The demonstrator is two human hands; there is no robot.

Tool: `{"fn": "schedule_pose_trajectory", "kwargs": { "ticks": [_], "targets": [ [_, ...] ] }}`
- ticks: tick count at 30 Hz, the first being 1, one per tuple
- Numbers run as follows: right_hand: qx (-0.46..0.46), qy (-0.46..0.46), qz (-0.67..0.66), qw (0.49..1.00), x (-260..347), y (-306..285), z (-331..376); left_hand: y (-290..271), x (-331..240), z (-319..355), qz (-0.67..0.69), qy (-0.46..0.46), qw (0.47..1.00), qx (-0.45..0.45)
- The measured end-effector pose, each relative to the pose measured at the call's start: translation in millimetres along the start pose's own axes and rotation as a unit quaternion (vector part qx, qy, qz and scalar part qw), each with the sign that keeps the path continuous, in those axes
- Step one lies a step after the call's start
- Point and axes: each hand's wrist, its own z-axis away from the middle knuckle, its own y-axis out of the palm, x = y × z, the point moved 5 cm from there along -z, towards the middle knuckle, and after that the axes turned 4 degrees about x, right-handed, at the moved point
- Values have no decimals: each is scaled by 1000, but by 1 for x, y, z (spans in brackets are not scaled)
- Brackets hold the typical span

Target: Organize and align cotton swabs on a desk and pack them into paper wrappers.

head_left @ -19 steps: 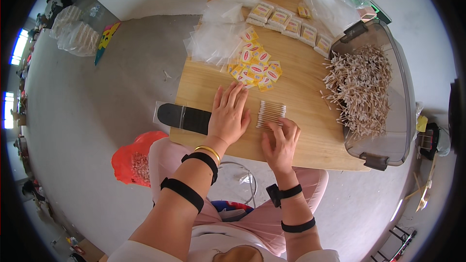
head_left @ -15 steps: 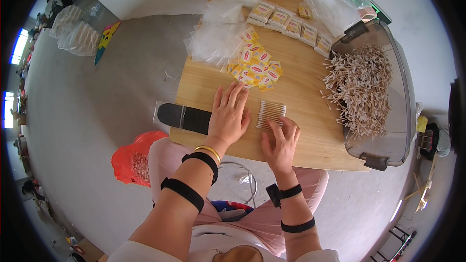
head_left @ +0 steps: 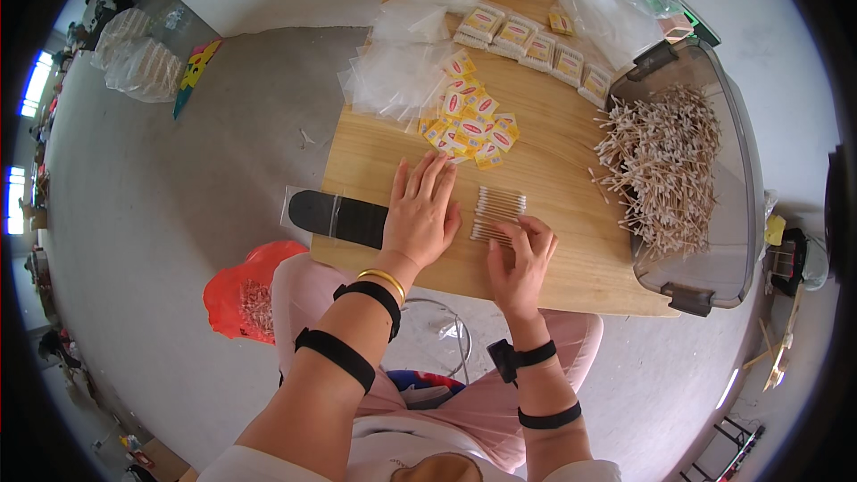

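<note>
My left hand (head_left: 421, 214) lies flat, palm down and fingers stretched out, over the right end of a black flat strip with a rounded end (head_left: 312, 211), which has clear plastic around its left end. To the right, a row of white-tipped cotton swabs (head_left: 500, 203) lies side by side on the wooden table (head_left: 567, 170). My right hand (head_left: 522, 263) is at the near right side of this row, its fingers bent and apart, the fingertips touching the nearest swabs. Beyond my left fingertips is a loose pile of yellow and white printed cards (head_left: 470, 125).
A grey translucent bin (head_left: 739, 170) heaped with loose cotton swabs (head_left: 665, 161) stands at the table's right edge. Clear plastic bags (head_left: 393, 80) lie at the far left. Filled swab packs (head_left: 527, 40) line the back. A red bag (head_left: 245, 290) is down at the left.
My right hand has shifted slightly right and toward me along the near side of the swab row, with its fingers a little more bent. My left hand stays in place.
</note>
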Motion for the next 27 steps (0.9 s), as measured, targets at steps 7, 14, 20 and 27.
{"fn": "schedule_pose_trajectory", "kwargs": {
  "ticks": [7, 14, 20, 27],
  "targets": [
    [18, -31, 14, 999, -8, 0, -30, -2, 0, 0, 10, -4, 1000, -1],
    [23, -43, 32, 998, -9, 1, -31, -2, 0, 0, 12, -1, 1000, -4],
    [18, -51, 30, 998, -6, -2, -32, -2, 0, 0, 10, 0, 1000, -8],
    [14, -57, 57, 997, -6, -4, -40, -2, 0, -1, 8, -4, 1000, -6]
  ]
}}
